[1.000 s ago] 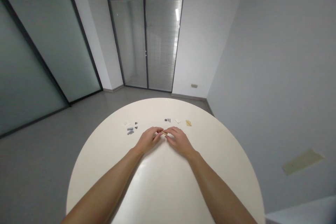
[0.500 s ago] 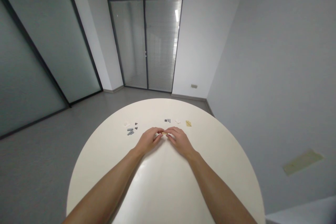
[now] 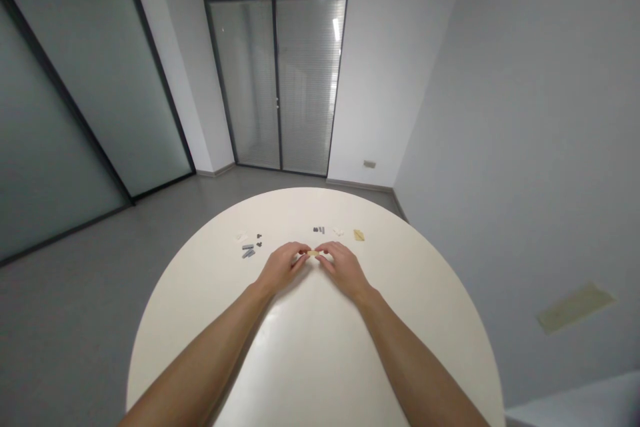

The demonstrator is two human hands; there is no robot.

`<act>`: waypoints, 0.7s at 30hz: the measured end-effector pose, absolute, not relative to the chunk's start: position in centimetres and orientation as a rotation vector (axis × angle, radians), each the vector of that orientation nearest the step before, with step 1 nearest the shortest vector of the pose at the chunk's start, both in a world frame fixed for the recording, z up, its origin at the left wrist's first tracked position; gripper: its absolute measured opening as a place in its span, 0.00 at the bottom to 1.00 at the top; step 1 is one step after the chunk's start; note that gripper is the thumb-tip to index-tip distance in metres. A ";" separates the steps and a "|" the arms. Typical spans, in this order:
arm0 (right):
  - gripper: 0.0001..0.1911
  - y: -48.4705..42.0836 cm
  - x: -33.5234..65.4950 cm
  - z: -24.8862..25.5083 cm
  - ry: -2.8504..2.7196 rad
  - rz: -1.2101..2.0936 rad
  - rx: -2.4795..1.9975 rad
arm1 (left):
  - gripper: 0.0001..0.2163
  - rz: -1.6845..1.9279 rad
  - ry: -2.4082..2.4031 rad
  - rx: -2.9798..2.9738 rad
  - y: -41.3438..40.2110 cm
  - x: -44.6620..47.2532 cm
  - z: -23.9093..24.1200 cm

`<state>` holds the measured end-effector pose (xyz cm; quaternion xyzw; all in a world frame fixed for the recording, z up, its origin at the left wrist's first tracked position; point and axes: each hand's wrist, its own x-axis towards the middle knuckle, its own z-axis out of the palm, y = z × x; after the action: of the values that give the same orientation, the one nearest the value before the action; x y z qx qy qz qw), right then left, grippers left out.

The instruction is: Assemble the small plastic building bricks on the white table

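Through my feed, left hand (image 3: pixel 284 268) and right hand (image 3: pixel 344 268) pinch a tan piece (image 3: pixel 313 253), level now, tilted one second earlier; grey bars (image 3: pixel 248 247) lie at its nine o'clock.

A small, pale tan piece (image 3: pixel 313 253), narrow and longer than it is tall, lies roughly level from side to side between the fingertips of the left hand (image 3: pixel 283 265) and right hand (image 3: pixel 344 267), its ends partly covered, over the table (image 3: pixel 310 353), finer details too small to tell.
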<state>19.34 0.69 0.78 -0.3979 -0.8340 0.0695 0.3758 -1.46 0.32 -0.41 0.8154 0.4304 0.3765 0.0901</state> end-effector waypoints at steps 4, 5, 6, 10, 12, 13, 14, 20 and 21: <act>0.07 0.7 19.4 0.7 -2.136 0.193 -1.032 | 0.08 1.125 1.275 2.424 0.2 -1.4 -0.2; 0.07 0.8 19.4 0.6 -2.138 0.195 -1.028 | 0.08 1.123 1.274 2.429 0.2 -1.4 -0.2; 0.08 0.8 19.5 0.5 -2.139 0.197 -1.024 | 0.08 1.120 1.273 2.436 0.2 -1.4 -0.2; 0.07 1.0 19.5 0.3 -2.154 0.228 -1.020 | 0.08 1.087 1.277 2.466 0.2 -1.4 -0.1; 0.07 1.0 19.5 0.3 -2.165 0.255 -1.024 | 0.08 1.074 1.282 2.471 0.2 -1.5 -0.2; 0.07 1.0 19.5 0.3 -2.170 0.269 -1.024 | 0.08 1.068 1.283 2.472 0.2 -1.5 -0.2; 0.06 0.9 19.5 0.4 -2.174 0.285 -1.023 | 0.08 1.062 1.282 2.472 0.2 -1.5 -0.2; 0.07 0.7 19.4 0.7 -2.184 0.363 -1.017 | 0.08 0.984 1.282 2.455 0.3 -1.4 -0.3; 0.07 0.6 19.4 0.7 -2.186 0.371 -1.021 | 0.08 0.968 1.285 2.448 0.3 -1.3 -0.2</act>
<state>19.39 0.61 0.74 -0.3930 -0.8411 0.1429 0.3430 -1.32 0.26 -0.23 0.8310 0.4363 0.3285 0.1060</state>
